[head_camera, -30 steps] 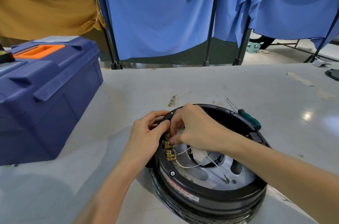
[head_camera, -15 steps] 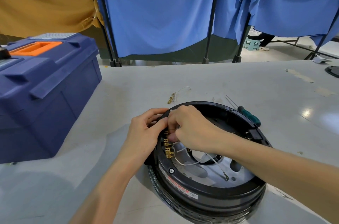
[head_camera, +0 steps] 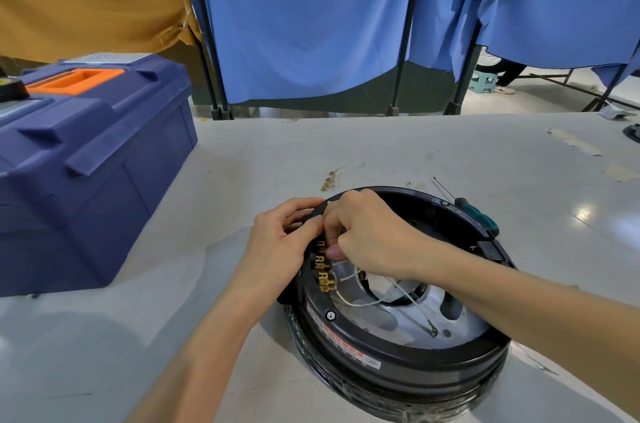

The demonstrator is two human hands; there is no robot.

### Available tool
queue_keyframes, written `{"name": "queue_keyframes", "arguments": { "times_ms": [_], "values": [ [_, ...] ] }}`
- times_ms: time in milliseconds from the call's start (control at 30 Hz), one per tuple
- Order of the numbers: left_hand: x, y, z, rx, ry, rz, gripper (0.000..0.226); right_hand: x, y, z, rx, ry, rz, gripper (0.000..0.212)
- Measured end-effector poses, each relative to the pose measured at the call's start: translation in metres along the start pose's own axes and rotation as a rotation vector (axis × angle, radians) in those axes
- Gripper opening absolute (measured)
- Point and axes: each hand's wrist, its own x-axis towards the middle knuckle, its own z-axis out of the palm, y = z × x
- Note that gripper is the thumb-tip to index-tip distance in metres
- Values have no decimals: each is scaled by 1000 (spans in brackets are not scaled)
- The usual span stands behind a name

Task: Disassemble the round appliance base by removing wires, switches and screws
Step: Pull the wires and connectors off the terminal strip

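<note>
Sitting at the table's (head_camera: 381, 145) left: a blue toolbox (head_camera: 90, 159), lid closed, contents hidden. The round appliance base (head_camera: 398, 360) lies near the table's front and holds white wires (head_camera: 363, 301) and brass terminals (head_camera: 323, 270) along its left inner rim. The left hand (head_camera: 277, 242) curls round that rim. The right hand (head_camera: 374, 235) is tightly curled, pinching one of the white wires at the top terminals; its fingers hide the connector.

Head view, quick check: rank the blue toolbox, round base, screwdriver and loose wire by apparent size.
1-2. blue toolbox and round base: they look alike. The toolbox is cropped and the base is nearer, so unranked.
3. screwdriver.
4. loose wire, smallest.
</note>
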Motion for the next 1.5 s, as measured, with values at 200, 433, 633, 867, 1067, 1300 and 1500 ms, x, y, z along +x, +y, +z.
{"name": "queue_keyframes", "arguments": {
  "times_ms": [200,433,633,867,1067,1300,1500],
  "values": [
    [0,-1,0,-20,-2,-4,22,0,4,-3,20,-20,-15,38],
    [1,-2,-1,-45,-22,-1,22,-2,6,-4,10,-21,-43,40],
    [1,-2,-1,-45,-23,-1,22,1,11,-4,17,-54,-68,20],
    [0,-2,2,-40,-4,19,24,-10,17,-3,97,-32,-49,15],
    [0,-2,3,-54,-5,40,22,-8,6,4,4,25,-59,16],
    [1,-4,1,-70,-13,22,21,-3,7,5,115,21,-23,29],
    [1,-5,-1,-86,-21,5,22,-3,14,7,133,56,-40,19]
  ]
}}
